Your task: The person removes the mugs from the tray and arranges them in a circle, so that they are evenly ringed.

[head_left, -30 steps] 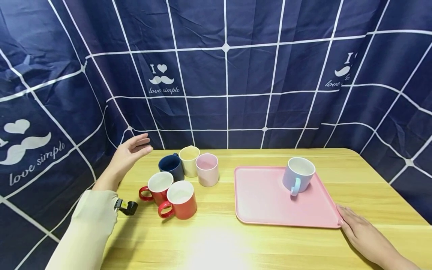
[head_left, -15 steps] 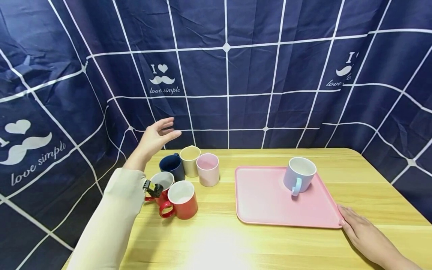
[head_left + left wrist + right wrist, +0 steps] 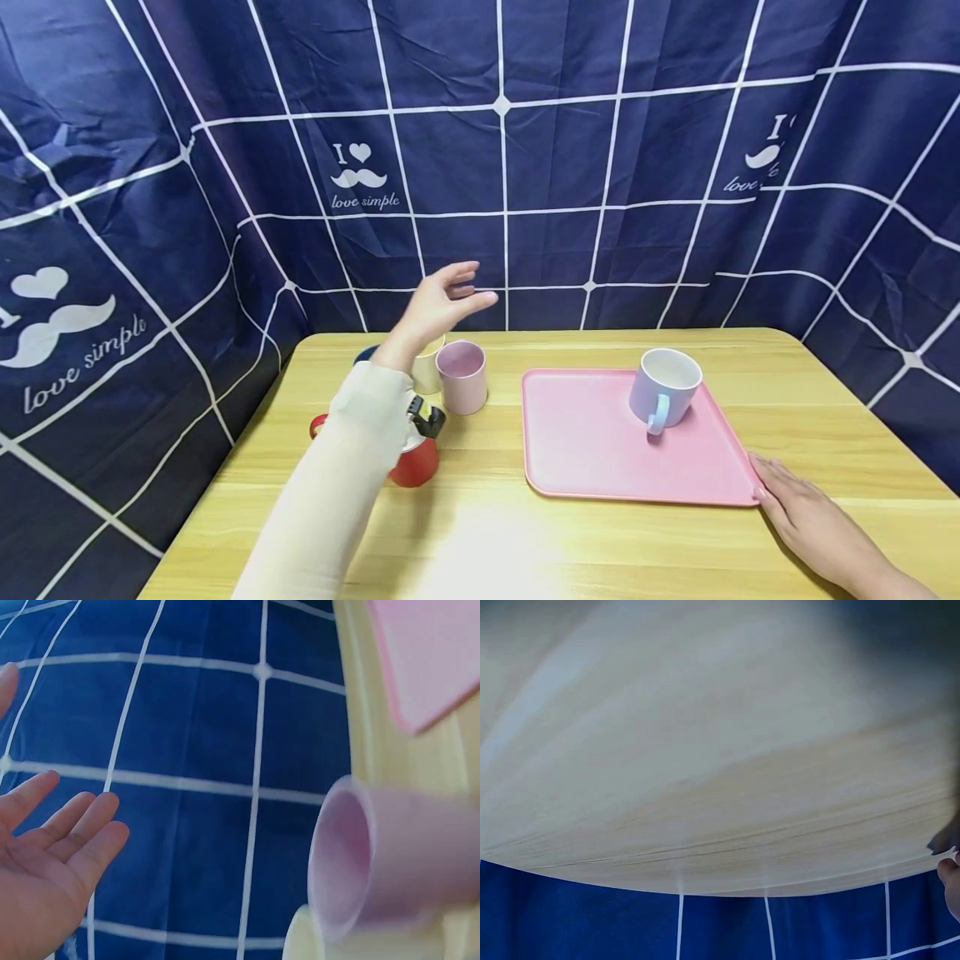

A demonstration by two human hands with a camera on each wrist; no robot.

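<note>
My left hand (image 3: 441, 310) hovers in the air above the pink mug (image 3: 463, 387) and the cream mug (image 3: 427, 373), fingers loosely bent and holding nothing. In the left wrist view, the left hand (image 3: 45, 862) is apart from the pink mug (image 3: 420, 855). The left forearm hides most of the navy mug (image 3: 365, 354) and the red mugs; part of the front red mug (image 3: 417, 465) shows. My right hand (image 3: 813, 521) rests on the table, fingers touching the right edge of the pink tray (image 3: 585, 467). A light blue mug (image 3: 660, 398) stands upright on that tray.
The wooden table (image 3: 495, 525) carries everything. A dark blue curtain with white grid lines (image 3: 555, 167) hangs behind and along both sides. A small black wrist camera (image 3: 426, 417) sits on my left sleeve.
My left hand has moved right, from left of the mug group to above the pink and cream mugs. The right hand, tray and mugs have stayed in place.
</note>
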